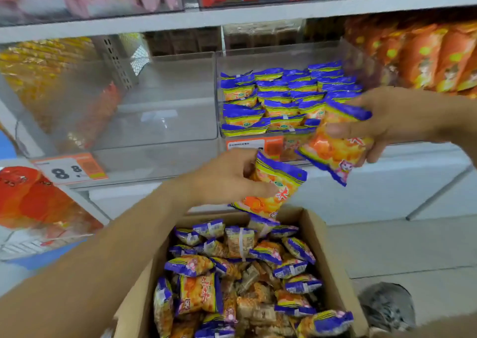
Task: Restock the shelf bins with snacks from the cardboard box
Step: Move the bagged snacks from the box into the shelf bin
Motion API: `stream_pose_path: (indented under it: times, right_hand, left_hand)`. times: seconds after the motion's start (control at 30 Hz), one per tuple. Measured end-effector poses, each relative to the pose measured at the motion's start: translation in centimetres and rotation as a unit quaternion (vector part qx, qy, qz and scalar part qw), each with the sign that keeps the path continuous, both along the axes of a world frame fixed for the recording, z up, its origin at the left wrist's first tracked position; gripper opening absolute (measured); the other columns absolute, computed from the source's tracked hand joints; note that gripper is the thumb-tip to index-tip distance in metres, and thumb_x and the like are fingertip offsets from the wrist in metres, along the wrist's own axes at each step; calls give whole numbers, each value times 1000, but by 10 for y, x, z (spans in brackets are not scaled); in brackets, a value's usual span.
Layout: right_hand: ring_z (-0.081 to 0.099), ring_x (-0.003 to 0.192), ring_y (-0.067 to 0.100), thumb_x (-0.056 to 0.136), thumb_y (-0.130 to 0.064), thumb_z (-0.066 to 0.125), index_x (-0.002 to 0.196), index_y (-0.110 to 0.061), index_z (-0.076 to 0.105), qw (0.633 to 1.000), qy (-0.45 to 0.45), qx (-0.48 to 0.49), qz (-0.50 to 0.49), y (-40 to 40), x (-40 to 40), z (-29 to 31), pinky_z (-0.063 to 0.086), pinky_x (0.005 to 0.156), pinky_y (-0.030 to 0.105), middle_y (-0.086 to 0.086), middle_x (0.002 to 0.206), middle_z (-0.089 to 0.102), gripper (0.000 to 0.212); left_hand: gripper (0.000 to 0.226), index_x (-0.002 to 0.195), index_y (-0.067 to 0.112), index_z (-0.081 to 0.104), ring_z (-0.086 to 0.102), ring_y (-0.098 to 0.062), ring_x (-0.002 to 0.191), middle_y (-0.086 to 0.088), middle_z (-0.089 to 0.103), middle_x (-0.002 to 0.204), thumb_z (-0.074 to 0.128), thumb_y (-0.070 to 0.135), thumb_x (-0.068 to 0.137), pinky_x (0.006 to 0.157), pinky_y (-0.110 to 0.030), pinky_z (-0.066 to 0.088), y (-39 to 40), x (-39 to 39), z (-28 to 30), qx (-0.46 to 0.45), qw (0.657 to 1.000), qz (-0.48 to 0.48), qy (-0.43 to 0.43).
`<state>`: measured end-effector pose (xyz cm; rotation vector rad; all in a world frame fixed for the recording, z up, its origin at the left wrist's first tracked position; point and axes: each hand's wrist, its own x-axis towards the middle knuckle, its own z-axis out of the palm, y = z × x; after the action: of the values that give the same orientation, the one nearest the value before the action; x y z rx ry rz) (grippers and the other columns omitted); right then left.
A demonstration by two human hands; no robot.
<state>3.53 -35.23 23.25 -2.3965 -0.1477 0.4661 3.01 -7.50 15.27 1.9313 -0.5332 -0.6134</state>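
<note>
Two packets, one pinched in our left grip [227, 177] and one in our right grip [382, 123], could slip short of the bin [258, 53] if loosely held.

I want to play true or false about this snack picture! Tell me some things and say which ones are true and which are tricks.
1. Each hand holds a snack packet. True: the left hand grips one packet and the right hand grips another.
2. The cardboard box is empty. False: it is full of packets.
3. The clear bin on the left of the blue and yellow packets has nothing in it. True.
4. The price tag shows a 5. False: it shows 8s.
5. The bin with the blue and yellow packets sits on the floor. False: it sits on the shelf.
</note>
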Motion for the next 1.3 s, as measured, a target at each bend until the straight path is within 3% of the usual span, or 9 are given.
stream_pose_path:
  times: [0.13, 0.27, 0.43, 0.6, 0.7, 0.87, 1.07, 1.2, 1.3]
  right_hand:
    - [76, 75, 18, 73, -41, 78, 102, -5, 71, 961, -218, 138, -104, -47, -2, 11, 63, 68, 30, 9, 87, 77, 47]
    - [57, 56, -9, 72, -44, 77, 91, -16, 68, 923, -352, 65, -143, -67, 4, -6, 43, 57, 6, -18, 63, 67, 35]
    - [56, 61, -16, 85, -18, 78, 97, -21, 68, 931, -341, 22, -130, -74, 12, -19, 39, 58, 4, -17, 72, 61, 16]
    - [57, 103, 28, 86, -24, 77, 119, -16, 71, 936, -317, -117, -101, -77, 29, -42, 42, 87, 32, 13, 107, 62, 35]
    - [51, 115, 30, 88, -27, 75, 133, -15, 60, 928, -317, -161, -108, -78, 32, -43, 37, 97, 34, 7, 124, 61, 48]
    - [52, 97, 25, 79, -23, 83, 114, -17, 65, 902, -366, -191, -129, -73, 37, -32, 35, 77, 29, 3, 108, 68, 40]
    - [56, 104, 27, 80, -30, 82, 120, -18, 68, 915, -310, -228, -125, -71, 42, -23, 43, 79, 34, 10, 110, 69, 44]
    - [48, 96, 21, 78, -31, 85, 118, -17, 69, 912, -300, -250, -128, -69, 40, -14, 34, 75, 30, 7, 107, 66, 45]
    - [49, 91, 20, 74, -30, 87, 113, -18, 69, 915, -291, -236, -153, -71, 38, -11, 35, 73, 29, 1, 97, 63, 45]
  left_hand:
    - [44, 123, 15, 63, 70, -18, 109, -1, 73, 119, 75, 17, 81, 93, -37, 57, -38, 25, 47, -90, 995, 15, -44]
    - [34, 120, 15, 63, 74, -18, 97, -3, 76, 109, 75, 18, 88, 85, -41, 60, -69, 52, 53, -102, 983, 84, -124]
    - [40, 124, 9, 59, 71, -24, 103, -8, 75, 111, 76, 12, 88, 90, -39, 59, -106, 70, 36, -174, 971, 114, -116]
    - [33, 117, 21, 66, 70, -11, 102, 5, 75, 110, 78, 19, 86, 90, -33, 57, -121, 80, 18, -166, 966, 142, -140]
    - [33, 116, 23, 67, 71, -10, 102, 7, 75, 109, 79, 25, 84, 91, -35, 58, -120, 85, 17, -146, 968, 135, -154]
    - [34, 116, 22, 66, 72, -14, 100, 2, 74, 110, 78, 23, 84, 76, -25, 61, -116, 89, 18, -148, 967, 141, -149]
    - [31, 111, 28, 66, 70, -11, 100, 7, 73, 109, 78, 29, 83, 86, -31, 59, -115, 90, 21, -121, 969, 143, -160]
    - [30, 113, 25, 64, 69, -6, 94, 9, 71, 106, 76, 27, 85, 66, -13, 55, -116, 89, 22, -122, 967, 137, -175]
    - [31, 114, 24, 64, 66, 1, 93, 18, 68, 101, 76, 29, 86, 72, -9, 52, -117, 89, 20, -111, 962, 145, -202]
